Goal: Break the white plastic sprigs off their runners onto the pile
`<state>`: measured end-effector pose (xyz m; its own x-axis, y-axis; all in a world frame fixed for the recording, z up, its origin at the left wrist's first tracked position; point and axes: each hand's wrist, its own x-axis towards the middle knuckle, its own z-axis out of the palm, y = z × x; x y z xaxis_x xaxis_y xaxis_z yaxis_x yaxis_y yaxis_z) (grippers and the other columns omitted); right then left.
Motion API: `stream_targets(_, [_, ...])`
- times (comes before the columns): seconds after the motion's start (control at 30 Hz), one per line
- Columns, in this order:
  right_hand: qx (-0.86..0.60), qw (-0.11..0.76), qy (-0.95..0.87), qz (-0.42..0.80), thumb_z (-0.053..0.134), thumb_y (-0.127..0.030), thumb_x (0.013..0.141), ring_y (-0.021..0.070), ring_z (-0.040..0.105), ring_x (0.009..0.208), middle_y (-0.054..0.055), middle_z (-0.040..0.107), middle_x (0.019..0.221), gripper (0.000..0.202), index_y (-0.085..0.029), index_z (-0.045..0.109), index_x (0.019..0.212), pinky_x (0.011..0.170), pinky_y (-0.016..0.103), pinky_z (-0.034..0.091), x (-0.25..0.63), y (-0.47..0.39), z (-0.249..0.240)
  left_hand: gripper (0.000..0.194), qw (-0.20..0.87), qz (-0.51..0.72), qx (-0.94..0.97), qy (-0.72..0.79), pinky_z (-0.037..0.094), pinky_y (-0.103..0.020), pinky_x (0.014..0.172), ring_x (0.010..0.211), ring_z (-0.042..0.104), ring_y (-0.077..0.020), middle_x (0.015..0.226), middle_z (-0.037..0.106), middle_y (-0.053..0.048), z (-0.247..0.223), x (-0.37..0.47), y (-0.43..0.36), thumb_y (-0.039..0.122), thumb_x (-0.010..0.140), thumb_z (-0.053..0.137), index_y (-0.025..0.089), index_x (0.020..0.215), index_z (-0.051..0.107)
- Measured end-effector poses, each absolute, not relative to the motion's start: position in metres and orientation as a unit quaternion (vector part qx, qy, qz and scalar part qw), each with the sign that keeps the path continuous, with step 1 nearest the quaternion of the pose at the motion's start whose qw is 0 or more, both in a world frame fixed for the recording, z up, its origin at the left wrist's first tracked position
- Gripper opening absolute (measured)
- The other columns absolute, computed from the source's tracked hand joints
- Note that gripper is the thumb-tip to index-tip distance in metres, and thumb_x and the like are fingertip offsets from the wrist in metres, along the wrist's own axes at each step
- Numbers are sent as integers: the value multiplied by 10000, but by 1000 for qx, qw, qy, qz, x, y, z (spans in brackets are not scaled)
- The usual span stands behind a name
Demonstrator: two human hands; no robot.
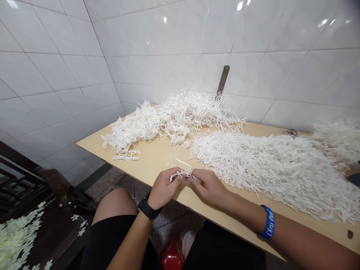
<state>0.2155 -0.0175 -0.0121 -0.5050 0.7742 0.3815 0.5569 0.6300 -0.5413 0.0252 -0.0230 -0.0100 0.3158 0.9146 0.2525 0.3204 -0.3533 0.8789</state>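
Note:
My left hand (163, 188), with a black watch on its wrist, pinches a white branched plastic stem (176, 175) over the front edge of the wooden board. Close beside it, my right hand (209, 185) has its fingertips closed at the same stem, and slim white ends stick out from under them. A thin white strand curves up between the two hands. Beyond them lies a tangled heap of white branched stems (185, 112). To the right spreads a thick layer of short, loose white pieces (261, 161).
The tan board (132, 170) meets a tiled wall. A metal strip (223, 80) leans there behind the heap. White-green artificial flowers (19, 240) lie on a dark surface at lower left. Below the board is something red (172, 255). A dark loop (291, 132) sits near the wall.

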Motion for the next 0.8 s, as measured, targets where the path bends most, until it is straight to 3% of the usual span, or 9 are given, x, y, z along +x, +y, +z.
stream_targets(0.2, [-394, 312, -847, 176, 423, -329, 1003, 143, 484, 617, -2, 540, 649, 348, -185, 518, 700, 601, 268, 330, 216, -20, -8, 349, 356, 384, 732, 435, 403, -240, 634, 700, 565, -172, 706, 637, -29, -8, 25, -23, 407, 945, 487, 163, 776, 669])
stream_targets(0.4, [-392, 335, -843, 153, 425, -261, 973, 132, 457, 572, -14, 482, 604, 341, -197, 435, 638, 574, 263, 320, 214, -21, -8, 383, 353, 393, 716, 457, 354, -232, 555, 623, 512, -151, 634, 596, -10, -8, 27, -23, 416, 942, 479, 168, 688, 622])
stream_targets(0.8, [-346, 375, -859, 47, 424, -196, 924, 142, 421, 529, -11, 457, 551, 301, -213, 417, 623, 572, 294, 314, 212, -24, -4, 419, 352, 420, 682, 485, 353, -234, 570, 614, 526, -149, 593, 578, 4, -9, 34, -22, 440, 931, 487, 170, 617, 548])
